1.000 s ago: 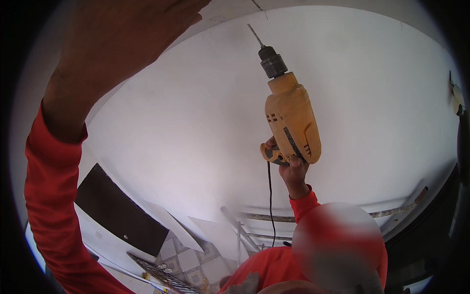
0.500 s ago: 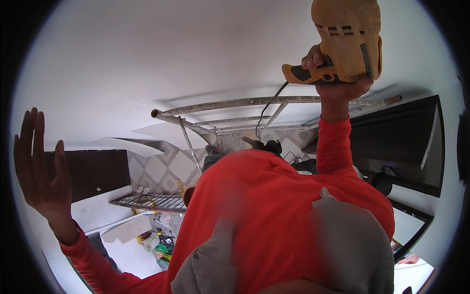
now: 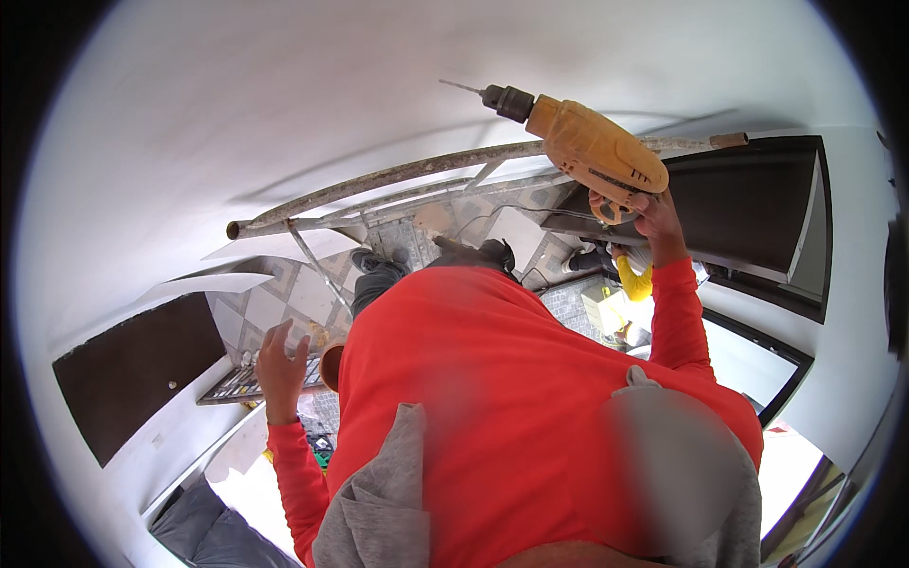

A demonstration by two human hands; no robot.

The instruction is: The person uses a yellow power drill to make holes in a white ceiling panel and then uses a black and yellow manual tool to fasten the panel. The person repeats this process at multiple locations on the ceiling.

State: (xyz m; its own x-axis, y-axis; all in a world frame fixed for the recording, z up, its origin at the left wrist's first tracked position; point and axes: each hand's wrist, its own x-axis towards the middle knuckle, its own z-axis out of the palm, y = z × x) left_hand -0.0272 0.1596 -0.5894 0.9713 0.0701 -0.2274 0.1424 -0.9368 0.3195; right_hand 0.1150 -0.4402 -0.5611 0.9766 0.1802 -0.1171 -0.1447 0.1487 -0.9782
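My right hand (image 3: 655,213), raised at the upper right, grips a yellow-orange power drill (image 3: 604,147) by its handle. The drill lies nearly level, its black chuck and thin bit pointing left and slightly up, with the bit's tip apart from the pipes and seen against the white wall (image 3: 284,85). At the left, my left hand (image 3: 281,374) is up with nothing in it, its fingers apart and a little bent. Part of the drill's handle is covered by my fingers.
A stained metal pipe frame (image 3: 379,177) crosses before me, its right part behind the drill. Below are a patterned tile floor (image 3: 270,312) and a person in a yellow sleeve (image 3: 634,279). Dark doors (image 3: 137,364) stand left and right; a metal grille (image 3: 227,383) is low left.
The drill has come down and turned sideways, so its chuck and bit now show. My left hand has moved inward and down, its fingers more bent. The person in yellow has come into view.
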